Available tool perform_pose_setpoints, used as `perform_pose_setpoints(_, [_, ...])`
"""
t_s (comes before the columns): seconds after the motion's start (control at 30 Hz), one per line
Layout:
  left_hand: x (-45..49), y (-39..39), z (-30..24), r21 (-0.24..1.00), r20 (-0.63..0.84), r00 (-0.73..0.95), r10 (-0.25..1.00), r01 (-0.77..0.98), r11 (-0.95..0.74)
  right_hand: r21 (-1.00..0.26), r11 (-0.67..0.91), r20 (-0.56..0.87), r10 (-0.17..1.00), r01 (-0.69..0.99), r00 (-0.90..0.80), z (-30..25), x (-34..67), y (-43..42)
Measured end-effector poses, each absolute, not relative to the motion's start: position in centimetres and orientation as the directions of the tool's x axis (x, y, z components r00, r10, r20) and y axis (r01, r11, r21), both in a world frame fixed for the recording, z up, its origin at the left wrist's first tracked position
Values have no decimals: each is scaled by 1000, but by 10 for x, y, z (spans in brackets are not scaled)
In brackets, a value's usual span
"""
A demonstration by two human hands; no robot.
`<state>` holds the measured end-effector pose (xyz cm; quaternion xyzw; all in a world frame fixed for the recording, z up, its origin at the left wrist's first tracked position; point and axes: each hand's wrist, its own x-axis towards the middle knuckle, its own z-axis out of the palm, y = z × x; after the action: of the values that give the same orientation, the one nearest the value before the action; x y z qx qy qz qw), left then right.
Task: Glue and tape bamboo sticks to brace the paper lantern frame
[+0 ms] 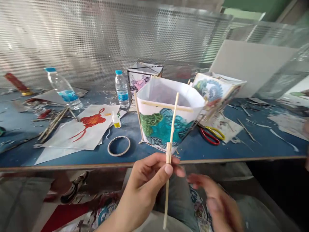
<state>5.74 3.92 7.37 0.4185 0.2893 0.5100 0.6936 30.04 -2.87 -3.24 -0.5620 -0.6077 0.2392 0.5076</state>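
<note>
While the left hand (151, 182) pinches two overlapping wooden sticks (168, 152) between thumb and fingers at lower centre, the right hand (218, 203), lower right, is blurred, its fingers seemingly apart. Beyond the sticks, mid-frame, a painted paper lantern (153, 130) stands on the blue table (145, 154), between a tape roll (118, 154) and red-and-yellow-handled scissors (212, 134).

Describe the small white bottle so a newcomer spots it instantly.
On the blue table, find the paper with the red drawing. The small white bottle is by its right edge, behind the tape roll. Yellow label, far shorter than both water bottles.
</note>
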Motion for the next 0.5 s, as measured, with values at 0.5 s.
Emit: perform_pose_setpoints(0.5, [107,57,88,964,196,131,972,-207,-166,-839,424,496,854,340,158,64,293,30])
